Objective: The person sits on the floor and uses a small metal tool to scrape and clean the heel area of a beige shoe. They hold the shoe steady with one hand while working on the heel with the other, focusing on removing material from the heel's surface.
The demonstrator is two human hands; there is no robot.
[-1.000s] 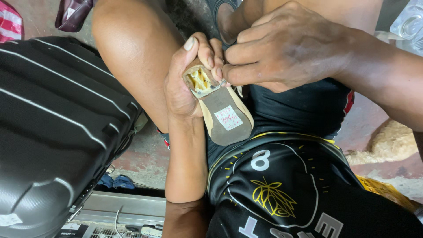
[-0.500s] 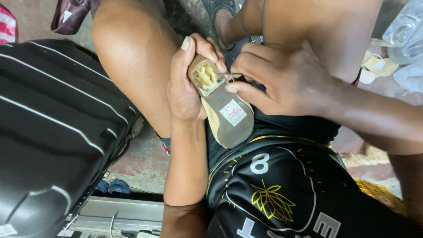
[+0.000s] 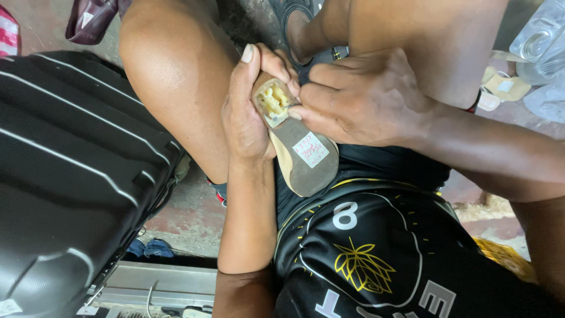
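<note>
Your left hand grips the upturned shoe; your right hand pinches, probably, at its hollow heel cavity. Next, keep the sole steady.

A tan shoe is held sole-up over the lap, heel end away from the body — its heel area stripped open, showing yellowish, rough material inside. A small white sticker (pink-edged, handwritten) sits mid-sole; the rounded toe points toward the black shirt.
</note>
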